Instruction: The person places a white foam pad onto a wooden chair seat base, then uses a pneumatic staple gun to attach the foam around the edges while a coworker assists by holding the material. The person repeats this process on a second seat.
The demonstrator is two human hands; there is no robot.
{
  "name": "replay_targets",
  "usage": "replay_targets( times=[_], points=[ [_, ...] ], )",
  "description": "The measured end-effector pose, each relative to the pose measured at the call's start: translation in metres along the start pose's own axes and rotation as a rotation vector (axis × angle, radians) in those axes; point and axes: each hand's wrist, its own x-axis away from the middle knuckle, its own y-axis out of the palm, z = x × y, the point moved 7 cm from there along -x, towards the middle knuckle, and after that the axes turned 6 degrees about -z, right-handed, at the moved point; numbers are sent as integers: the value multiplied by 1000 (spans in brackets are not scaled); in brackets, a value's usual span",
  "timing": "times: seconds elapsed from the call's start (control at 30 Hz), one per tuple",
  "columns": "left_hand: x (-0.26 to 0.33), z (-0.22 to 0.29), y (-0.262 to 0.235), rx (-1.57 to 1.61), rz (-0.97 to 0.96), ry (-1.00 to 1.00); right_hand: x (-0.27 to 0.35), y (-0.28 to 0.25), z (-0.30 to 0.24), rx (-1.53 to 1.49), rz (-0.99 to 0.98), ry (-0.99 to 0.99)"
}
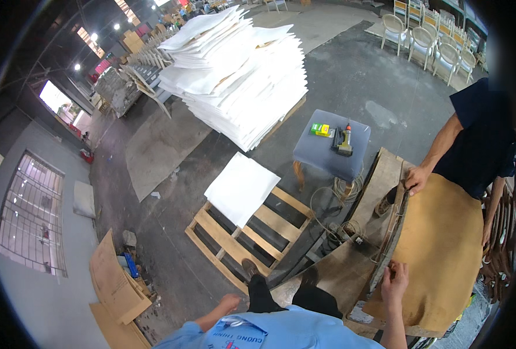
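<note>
The person's right hand (394, 280) grips the near edge of a tan sheet (441, 244) lying over a wooden frame (393, 224); the left hand (230, 302) hangs clenched, empty. Opposite, a co-worker's hand (416, 179) holds the far edge. Stretching looks underway; it needs even tension.

A furniture workshop — stacked white foam sheets (237, 75); wooden pallet (252, 232) on bare concrete; rows of unfinished chairs (438, 41).
</note>
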Motion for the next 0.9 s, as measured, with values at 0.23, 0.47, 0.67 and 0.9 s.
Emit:
replay_targets(
  times=[0.23,0.47,0.67,0.9],
  points=[
    [-81,113,-34,-9,10,485,13,10,17,261,160,91],
    [-150,106,-68,28,-251,602,23,18,14,684,391,143],
    [-246,-16,-159,31,61,309,29,31,-25,748,655,205],
    [-273,-155,-256,-71,-83,-49,-65,289,-52,-23,203,237]
  ],
)
